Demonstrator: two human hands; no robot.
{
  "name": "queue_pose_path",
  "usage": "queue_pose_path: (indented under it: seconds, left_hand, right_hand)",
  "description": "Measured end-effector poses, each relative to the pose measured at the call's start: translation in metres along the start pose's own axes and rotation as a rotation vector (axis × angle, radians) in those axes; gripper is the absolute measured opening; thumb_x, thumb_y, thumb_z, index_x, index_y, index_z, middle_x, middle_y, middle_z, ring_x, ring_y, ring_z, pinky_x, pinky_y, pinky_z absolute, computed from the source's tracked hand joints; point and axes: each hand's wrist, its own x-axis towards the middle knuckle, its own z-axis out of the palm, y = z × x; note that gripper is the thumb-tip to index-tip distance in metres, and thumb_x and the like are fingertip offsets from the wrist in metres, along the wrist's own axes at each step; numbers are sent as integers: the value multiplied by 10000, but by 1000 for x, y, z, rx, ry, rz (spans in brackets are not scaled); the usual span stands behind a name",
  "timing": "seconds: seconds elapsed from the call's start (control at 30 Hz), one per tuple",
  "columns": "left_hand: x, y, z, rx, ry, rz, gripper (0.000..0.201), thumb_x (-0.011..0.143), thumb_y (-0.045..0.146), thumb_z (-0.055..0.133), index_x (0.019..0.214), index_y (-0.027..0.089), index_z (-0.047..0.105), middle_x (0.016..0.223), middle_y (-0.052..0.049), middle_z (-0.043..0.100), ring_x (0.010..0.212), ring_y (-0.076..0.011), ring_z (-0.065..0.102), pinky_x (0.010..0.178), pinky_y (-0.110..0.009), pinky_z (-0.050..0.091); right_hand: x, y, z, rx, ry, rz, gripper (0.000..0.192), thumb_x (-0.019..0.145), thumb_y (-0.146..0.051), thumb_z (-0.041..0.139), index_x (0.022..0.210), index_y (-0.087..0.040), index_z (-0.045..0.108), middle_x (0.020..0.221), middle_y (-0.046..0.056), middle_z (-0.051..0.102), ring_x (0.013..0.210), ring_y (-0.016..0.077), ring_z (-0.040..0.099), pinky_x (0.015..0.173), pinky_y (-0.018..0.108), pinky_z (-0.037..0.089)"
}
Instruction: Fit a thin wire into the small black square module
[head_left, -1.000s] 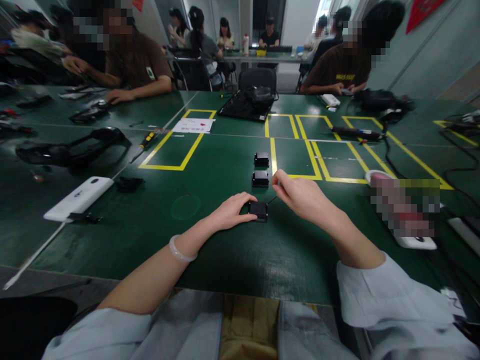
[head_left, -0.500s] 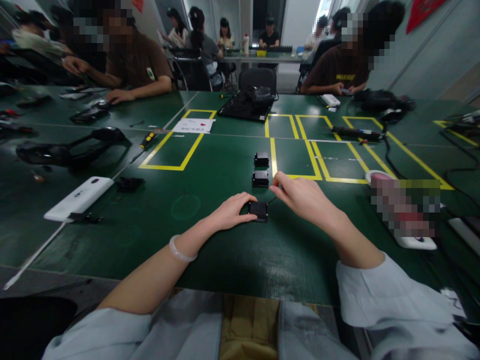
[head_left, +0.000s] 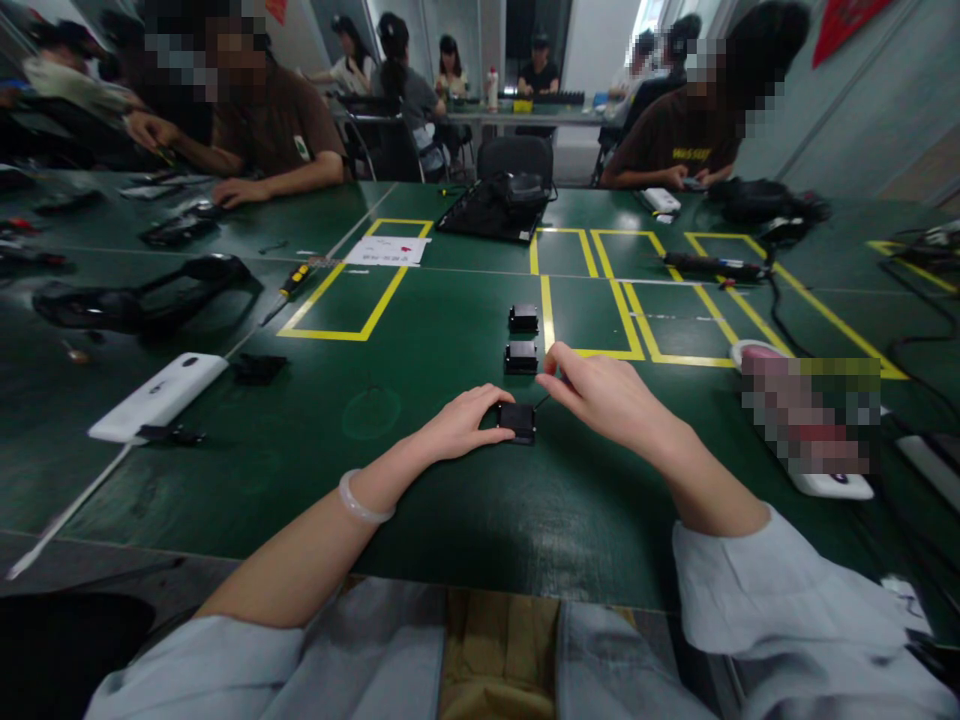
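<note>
Black and small, the block (head_left: 517, 423) sits just below the frame's centre on the counter (head_left: 420, 540), its left side gripped by the left hand (head_left: 469, 424); the right hand (head_left: 596, 390) pinches a thin rod (head_left: 542, 400) at the block's right edge. A slanted push could make the rod slip.

Most nearly legible: yellow lettering (head_left: 691, 154) across the chest of a dark brown shirt (head_left: 645, 140) on the seated person at far right, seeming to start WASSU, its end blurred. White paper sheet (head_left: 375, 247) on the green table (head_left: 442, 520) carries a red mark (head_left: 406, 249) and a row of dark characters along its near edge, too small to read. Small dark marking (head_left: 157, 389) on the white case (head_left: 180, 375) at left and pale label (head_left: 301, 147) with green on the other brown shirt (head_left: 274, 112), both illegible
</note>
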Motion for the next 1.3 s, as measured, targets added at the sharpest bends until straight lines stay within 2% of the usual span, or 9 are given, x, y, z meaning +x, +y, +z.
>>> queue_pose_path:
  seconds: [0.13, 0.33, 0.57, 0.8, 0.97, 1.13, 1.3]
  left_hand:
    - [0, -2, 1, 10, 1, 5, 377, 878, 450, 611, 1162, 206, 563, 1082, -73, 603, 994, -243, 577, 871, -358, 454]
    - [-1, -2, 0, 17, 1, 5, 374, 881, 450, 608, 1160, 206, 560, 1080, -72, 601, 990, -242, 577, 860, -353, 457]
    - [0, -2, 1, 12, -5, 6, 375, 882, 445, 608, 1163, 201, 560, 1088, -78, 603, 995, -247, 576, 868, -359, 455]
    - [0, -3, 2, 12, 2, 3, 378, 875, 443, 620, 1162, 205, 561, 1089, -73, 602, 1000, -245, 577, 869, -351, 455]
    - [0, -2, 1, 12, 0, 3, 381, 878, 443, 615, 1170, 205, 560, 1084, -72, 603, 1002, -247, 578, 860, -351, 456]
    - [0, -2, 1, 3, -6, 4, 383, 880, 450, 609, 1168, 202, 561, 1091, -76, 603, 1000, -246, 579, 868, -356, 455]
    - [0, -4, 2, -2, 7, 5, 389, 875, 452, 614, 1170, 203, 565, 1080, -75, 606, 998, -247, 580, 858, -352, 456]
  right_hand:
    - [0, 2, 1, -35, -1, -10, 234, 978, -350, 322, 1025, -207, 500, 718, 23, 626, 597, 158, 536, 540, 258, 235]
    - [-2, 1, -2, 47, -17, -20, 199, 942, -281, 355, 1095, -204, 456, 790, 24, 645, 597, 146, 525, 541, 257, 252]
    - [0, 0, 0, -13, -2, 11, 237, 968, -392, 362, 1010, -207, 504, 756, 28, 641, 638, 165, 562, 541, 258, 239]
    - [0, 5, 2, -1, -6, -21, 192, 950, -290, 367, 1086, -207, 475, 765, 18, 648, 606, 150, 542, 539, 258, 240]
    - [0, 4, 3, 27, 8, -11, 189, 936, -301, 396, 1088, -210, 462, 800, 21, 654, 628, 154, 555, 538, 257, 246]
    - [0, 2, 2, -10, 7, 9, 228, 967, -390, 373, 1011, -205, 499, 747, 24, 641, 636, 161, 562, 542, 256, 241]
    - [0, 3, 2, -8, 4, -13, 189, 957, -303, 369, 1060, -200, 490, 741, 21, 642, 596, 146, 535, 533, 254, 231]
